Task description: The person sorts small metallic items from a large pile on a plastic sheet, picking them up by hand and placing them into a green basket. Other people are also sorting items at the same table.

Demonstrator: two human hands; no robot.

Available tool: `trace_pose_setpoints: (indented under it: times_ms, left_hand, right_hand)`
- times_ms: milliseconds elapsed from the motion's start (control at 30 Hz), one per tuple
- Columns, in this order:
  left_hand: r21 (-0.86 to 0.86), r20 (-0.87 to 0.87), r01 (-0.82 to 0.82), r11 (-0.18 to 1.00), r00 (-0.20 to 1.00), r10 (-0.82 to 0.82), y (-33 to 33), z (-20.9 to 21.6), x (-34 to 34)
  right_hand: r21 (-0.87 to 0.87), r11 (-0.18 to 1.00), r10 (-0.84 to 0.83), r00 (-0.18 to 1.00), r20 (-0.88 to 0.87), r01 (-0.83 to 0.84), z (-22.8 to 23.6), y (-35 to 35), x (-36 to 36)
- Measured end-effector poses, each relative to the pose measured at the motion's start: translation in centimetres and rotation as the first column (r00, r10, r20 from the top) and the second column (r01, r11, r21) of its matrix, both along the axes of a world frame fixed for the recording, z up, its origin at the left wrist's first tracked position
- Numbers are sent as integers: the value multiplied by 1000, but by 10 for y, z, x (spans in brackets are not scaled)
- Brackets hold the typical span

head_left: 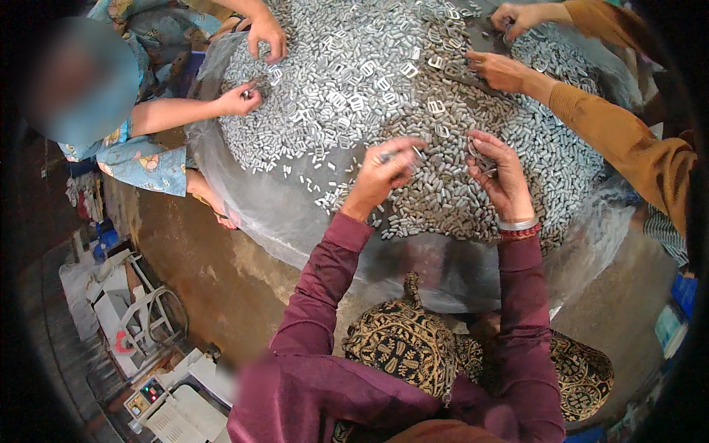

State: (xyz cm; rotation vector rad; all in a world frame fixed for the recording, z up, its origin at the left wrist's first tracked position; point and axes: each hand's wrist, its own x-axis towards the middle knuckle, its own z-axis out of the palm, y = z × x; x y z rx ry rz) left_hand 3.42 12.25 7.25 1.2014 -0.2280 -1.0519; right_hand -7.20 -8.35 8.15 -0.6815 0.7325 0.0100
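Note:
My left hand (382, 176) is closed over the near part of a wide heap of small silver-grey pellets (436, 196). A bit of shiny metal shows at its fingers, too small and smeared to name. To its right, my right hand (504, 171) is raised with thumb and fingers curled around a silver metal buckle (473, 150), partly hidden by the fingers. Several flat silver buckles with slots, such as a loose buckle (436, 107) just beyond my hands, lie on the pellets.
Clear plastic sheeting (269, 236) edges the heap. Across at the left, a person's hands (247, 97) work at the pellets; from the right reach a co-worker's hands (502, 71) in brown sleeves. White machines (185, 410) stand on the lower-left floor.

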Motion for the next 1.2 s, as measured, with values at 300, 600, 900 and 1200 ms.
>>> trace_pose_setpoints:
  times_ms: [300,600,900,1200]
  left_hand:
    - [-90,-75,-236,968,970,230,-51,-6,62]
    - [626,778,-315,713,190,-599,-92,-72,56]
    - [631,761,-117,767,289,-581,12,-70,32]
    - [-66,-73,-291,954,955,286,68,-28,65]
  right_hand:
    - [-863,342,390,891,-230,-373,-41,1,34]
    - [-870,-383,378,807,-455,-311,-66,33,6]
    - [-440,826,343,934,-104,-352,-25,-41,-9]
    - [-437,835,374,927,5,-335,-39,-48,66]
